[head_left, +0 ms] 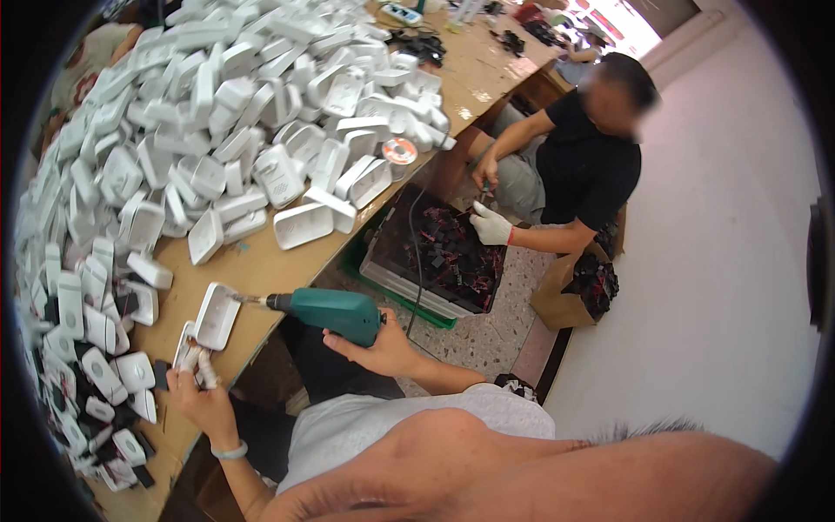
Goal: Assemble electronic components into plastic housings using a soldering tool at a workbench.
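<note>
Head view: green electric screwdriver (335, 311) gripped in right hand (383, 348), bit set against white plastic shell (216, 315) on wooden table (261, 265). Second shell (187, 346) pinned at table edge under left hand (196, 396), fingers closed on it. Large heap of white shells (217, 113) piled behind. Co-worker's gloved hand (491, 226) seen over crate of black parts (444, 257), well apart.

Small assembly workshop: my wooden bench (261, 270) heaped with white plastic casings (226, 113), co-worker (583, 165) over a parts crate (444, 257).
</note>
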`<action>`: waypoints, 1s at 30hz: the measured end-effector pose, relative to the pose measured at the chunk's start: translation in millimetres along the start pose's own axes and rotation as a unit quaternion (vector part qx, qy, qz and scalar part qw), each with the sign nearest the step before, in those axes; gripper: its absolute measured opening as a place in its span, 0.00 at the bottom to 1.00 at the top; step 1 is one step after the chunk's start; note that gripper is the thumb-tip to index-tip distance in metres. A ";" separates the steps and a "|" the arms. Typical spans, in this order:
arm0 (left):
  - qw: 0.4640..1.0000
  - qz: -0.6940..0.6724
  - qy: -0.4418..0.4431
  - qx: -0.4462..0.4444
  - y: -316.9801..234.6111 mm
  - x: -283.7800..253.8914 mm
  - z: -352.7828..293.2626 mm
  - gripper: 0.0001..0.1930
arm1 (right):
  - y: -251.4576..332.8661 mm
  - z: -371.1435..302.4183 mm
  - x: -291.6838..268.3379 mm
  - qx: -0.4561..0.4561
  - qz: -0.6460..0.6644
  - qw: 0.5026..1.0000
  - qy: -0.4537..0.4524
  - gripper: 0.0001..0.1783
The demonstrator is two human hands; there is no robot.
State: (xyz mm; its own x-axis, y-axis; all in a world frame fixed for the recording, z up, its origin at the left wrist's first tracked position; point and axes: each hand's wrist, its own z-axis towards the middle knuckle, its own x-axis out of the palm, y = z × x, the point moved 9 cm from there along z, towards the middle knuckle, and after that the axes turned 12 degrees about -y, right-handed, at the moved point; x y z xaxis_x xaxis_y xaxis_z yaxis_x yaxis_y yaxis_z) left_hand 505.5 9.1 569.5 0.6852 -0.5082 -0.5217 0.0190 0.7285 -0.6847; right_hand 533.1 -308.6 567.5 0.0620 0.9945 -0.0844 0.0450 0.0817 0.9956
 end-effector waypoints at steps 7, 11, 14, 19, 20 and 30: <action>0.974 0.140 -0.056 0.170 -58.7 19.9 12.8 0.11 | -12.9 4.0 -0.3 0.020 -0.027 0.999 -0.014 0.12; 0.967 0.185 -0.070 0.161 -57.5 21.0 8.1 0.08 | -24.1 9.6 7.5 0.028 0.004 1.000 -0.011 0.11; 0.970 0.176 -0.072 0.155 -50.3 18.8 1.2 0.08 | -23.9 9.4 15.1 0.030 -0.002 0.999 0.013 0.11; 0.974 0.183 -0.041 0.130 -49.2 33.2 -0.3 0.06 | -23.4 8.1 15.1 0.018 -0.013 1.000 0.014 0.11; 0.973 0.182 -0.030 0.140 -42.6 40.3 -0.7 0.05 | -23.5 7.9 14.7 0.018 -0.002 1.000 0.013 0.11; 0.967 0.207 -0.055 0.137 -46.6 55.6 21.8 0.05 | -23.4 3.1 18.5 0.003 -0.040 0.999 -0.001 0.10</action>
State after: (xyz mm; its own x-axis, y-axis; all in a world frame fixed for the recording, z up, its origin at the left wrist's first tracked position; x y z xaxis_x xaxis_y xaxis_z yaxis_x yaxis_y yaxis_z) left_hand 558.6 -43.1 583.5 0.7483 -0.1068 -0.6547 -0.0917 0.9608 -0.2615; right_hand 536.3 -292.3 542.5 0.0606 0.9845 -0.1647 0.0552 0.1615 0.9853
